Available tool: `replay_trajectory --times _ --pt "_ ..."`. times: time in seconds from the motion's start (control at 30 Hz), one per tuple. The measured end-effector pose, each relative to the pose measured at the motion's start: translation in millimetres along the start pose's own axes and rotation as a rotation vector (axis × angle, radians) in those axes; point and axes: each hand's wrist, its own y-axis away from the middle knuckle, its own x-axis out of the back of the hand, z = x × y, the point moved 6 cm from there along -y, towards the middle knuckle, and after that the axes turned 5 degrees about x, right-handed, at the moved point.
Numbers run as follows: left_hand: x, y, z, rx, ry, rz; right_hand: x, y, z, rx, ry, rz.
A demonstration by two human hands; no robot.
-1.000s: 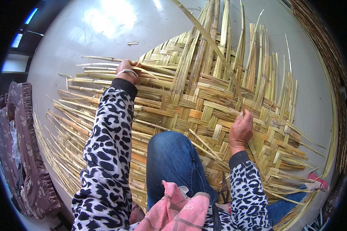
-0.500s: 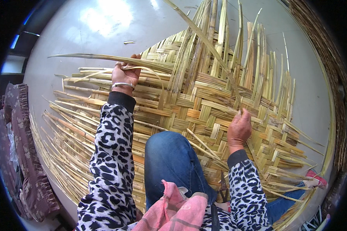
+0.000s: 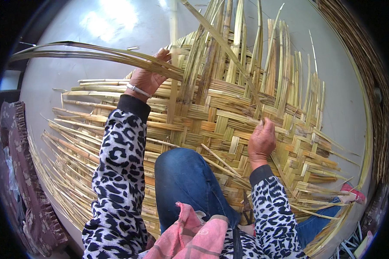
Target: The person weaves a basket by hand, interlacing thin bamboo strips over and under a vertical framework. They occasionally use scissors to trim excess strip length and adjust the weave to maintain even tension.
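Note:
A large mat of flattened yellow-green reed strips, woven in an over-under pattern, point(image 3: 229, 123) spreads on the floor beneath both arms. My left hand point(image 3: 147, 81) is closed around a bundle of reed strips point(image 3: 95, 49) at the mat's far left, their free ends arching out leftward above the floor. Close to its fingertips, a pale strip point(image 3: 173, 43) stands up, smeared by motion. My right hand point(image 3: 262, 141) pinches the near end of a long reed strip point(image 3: 222, 43), which slants away to the upper left over the weave. Upright loose strips point(image 3: 216, 56) stand between the two hands.
My bent knee point(image 3: 190, 181) in blue jeans rests over the mat's near part, and a pink cloth point(image 3: 199, 233) hangs over my lap. Shears point(image 3: 247, 207) lie by my right forearm. Dark patterned fabric point(image 3: 28, 181) is at the left; brown stalks point(image 3: 363, 77) line the right.
My left hand has turned and moved slightly, raising its strips so they reach farther left. A thin strip beside it has swung upright. My right hand keeps its pinch, and the view has shifted a little.

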Motion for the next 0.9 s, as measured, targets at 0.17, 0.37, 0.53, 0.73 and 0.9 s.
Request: replay_trajectory --times 0.17,0.37,0.53,0.73,0.9 --pt "10 8 -7 -0.011 0.011 0.284 -1 1 3 -0.016 -0.022 0.007" --pt "11 67 -30 0.033 -0.334 0.706 -2 3 9 -0.079 -0.068 0.033" --pt "-29 50 -22 -0.069 -0.722 0.540 -2 4 10 -0.109 -0.112 0.034" --pt "-65 -34 -1 -0.133 -1.470 0.440 -2 2 11 -0.138 -0.139 0.020" --pt "-60 -76 -3 0.032 -1.594 0.459 -3 3 13 -0.152 -0.130 -0.010"
